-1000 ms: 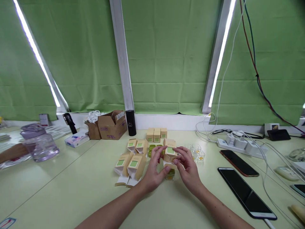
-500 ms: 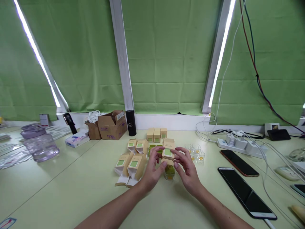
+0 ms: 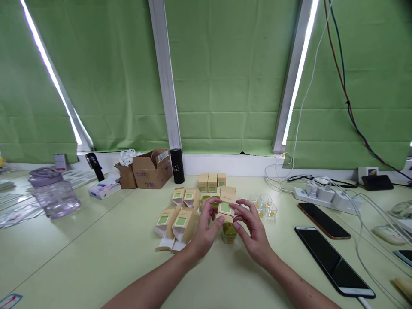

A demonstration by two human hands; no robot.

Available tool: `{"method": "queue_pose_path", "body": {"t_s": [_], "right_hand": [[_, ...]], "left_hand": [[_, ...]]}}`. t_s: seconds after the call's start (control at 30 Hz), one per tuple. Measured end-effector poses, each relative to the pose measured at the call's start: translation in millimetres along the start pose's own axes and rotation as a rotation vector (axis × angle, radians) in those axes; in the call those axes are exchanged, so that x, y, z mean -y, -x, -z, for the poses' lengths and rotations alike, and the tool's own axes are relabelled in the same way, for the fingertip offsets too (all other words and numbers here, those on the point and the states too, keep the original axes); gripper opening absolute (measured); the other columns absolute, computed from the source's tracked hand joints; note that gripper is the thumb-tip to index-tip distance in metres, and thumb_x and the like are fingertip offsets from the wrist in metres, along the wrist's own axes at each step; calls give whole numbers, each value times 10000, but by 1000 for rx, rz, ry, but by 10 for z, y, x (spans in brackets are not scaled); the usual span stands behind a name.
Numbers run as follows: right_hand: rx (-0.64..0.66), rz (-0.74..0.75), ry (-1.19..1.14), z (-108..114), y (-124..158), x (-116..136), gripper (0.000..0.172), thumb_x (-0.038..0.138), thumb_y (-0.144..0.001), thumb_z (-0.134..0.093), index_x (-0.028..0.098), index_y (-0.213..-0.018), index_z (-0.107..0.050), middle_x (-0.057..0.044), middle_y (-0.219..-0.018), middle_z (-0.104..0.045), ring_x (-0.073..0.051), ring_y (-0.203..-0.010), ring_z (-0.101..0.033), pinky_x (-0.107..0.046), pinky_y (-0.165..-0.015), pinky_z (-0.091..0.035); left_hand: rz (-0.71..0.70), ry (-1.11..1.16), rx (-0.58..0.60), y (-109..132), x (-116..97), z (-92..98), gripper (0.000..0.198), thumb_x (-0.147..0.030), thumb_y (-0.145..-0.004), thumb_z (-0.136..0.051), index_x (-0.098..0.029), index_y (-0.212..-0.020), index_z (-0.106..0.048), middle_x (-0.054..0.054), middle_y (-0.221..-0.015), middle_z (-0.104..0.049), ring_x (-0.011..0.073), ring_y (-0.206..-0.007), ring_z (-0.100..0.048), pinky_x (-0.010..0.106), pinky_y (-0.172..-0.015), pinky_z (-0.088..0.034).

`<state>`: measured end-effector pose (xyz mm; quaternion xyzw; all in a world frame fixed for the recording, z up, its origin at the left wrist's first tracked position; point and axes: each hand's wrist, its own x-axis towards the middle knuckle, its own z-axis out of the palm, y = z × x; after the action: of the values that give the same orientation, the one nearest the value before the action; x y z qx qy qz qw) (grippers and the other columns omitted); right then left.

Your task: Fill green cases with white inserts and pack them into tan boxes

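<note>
Both my hands hold a small tan carton with a green label (image 3: 225,207) above the pale green table (image 3: 96,257). My left hand (image 3: 205,234) grips its left side with thumb and fingers. On the carton's right side my right hand (image 3: 252,234) pinches it. A green jar (image 3: 229,231) pokes out of the carton's lower open end and rests on the table between my hands. Several more tan cartons (image 3: 175,223) lie open to the left, and closed ones (image 3: 211,182) stand behind.
Small clear cups (image 3: 265,205) stand to the right of my hands. Two phones (image 3: 331,257) and a power strip (image 3: 323,195) with cables lie further right. A brown cardboard box (image 3: 151,168), a black cylinder (image 3: 177,165) and a clear plastic jug (image 3: 53,193) are at the left and back.
The carton has tilted and lifted slightly, so more of the green jar shows below it. My hands have closed in a little around it.
</note>
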<state>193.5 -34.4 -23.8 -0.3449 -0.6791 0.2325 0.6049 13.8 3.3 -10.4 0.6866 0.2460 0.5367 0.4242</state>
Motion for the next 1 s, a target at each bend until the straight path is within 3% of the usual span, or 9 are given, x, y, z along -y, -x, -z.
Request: {"method": "queue_pose_path", "body": {"t_s": [0.43,0.6,1.0], "right_hand": [[-18,17,6,-26,0,26,391,309,-986,-613,356,-1374,-607,-96,-1400,-376,-189,-1020,-631,-400,-933,-598],[-45,5,25,-33,-15,30,373,330,-981,-630,343,-1353,-627,-101,-1391,-392,-179,-974,-643,-406,-911,-610],[-83,-19,19,-29,-25,-22,370,371,-974,-646,338,-1343,-639,-103,-1375,-422,-185,-972,-678,-406,-920,-609]], "left_hand": [[3,-11,-25,-11,-15,-17,431,-473,-938,-645,-262,-1289,-509,96,-1273,-527,229,-1070,-564,366,-943,-458],[-1,-43,-11,-5,-7,-12,439,-495,-947,-630,-260,-1300,-517,100,-1219,-558,239,-1064,-576,373,-934,-466],[-46,-127,5,6,-5,0,452,-468,-930,-663,-273,-1315,-528,100,-1305,-491,225,-1021,-551,357,-875,-442]]}}
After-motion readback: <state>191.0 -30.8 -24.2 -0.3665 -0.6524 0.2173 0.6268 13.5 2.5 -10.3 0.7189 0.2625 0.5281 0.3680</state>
